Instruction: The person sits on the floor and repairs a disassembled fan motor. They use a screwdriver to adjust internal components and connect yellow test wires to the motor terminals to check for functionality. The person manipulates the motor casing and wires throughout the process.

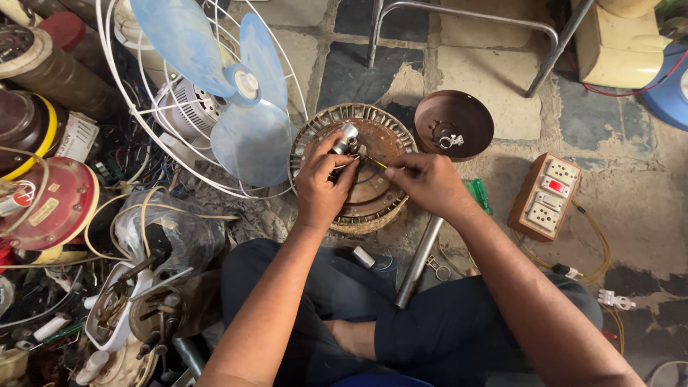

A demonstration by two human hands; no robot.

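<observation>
Rusty motor [369, 183] under both hands' pinching fingers [342, 166].

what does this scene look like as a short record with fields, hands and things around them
setting: cluttered repair spot on a stone floor, seen from above
left hand: left hand pinches wires at the centre of the round rusty metal fan motor, beside its silver shaft
right hand: right hand holds a thin yellow-tipped tool against the motor centre
nearby left: white wire-cage fan with pale blue blades
nearby right: brown metal bowl-shaped cover, wooden switch-and-socket board, green-handled screwdriver
near lap: grey metal pipe
</observation>
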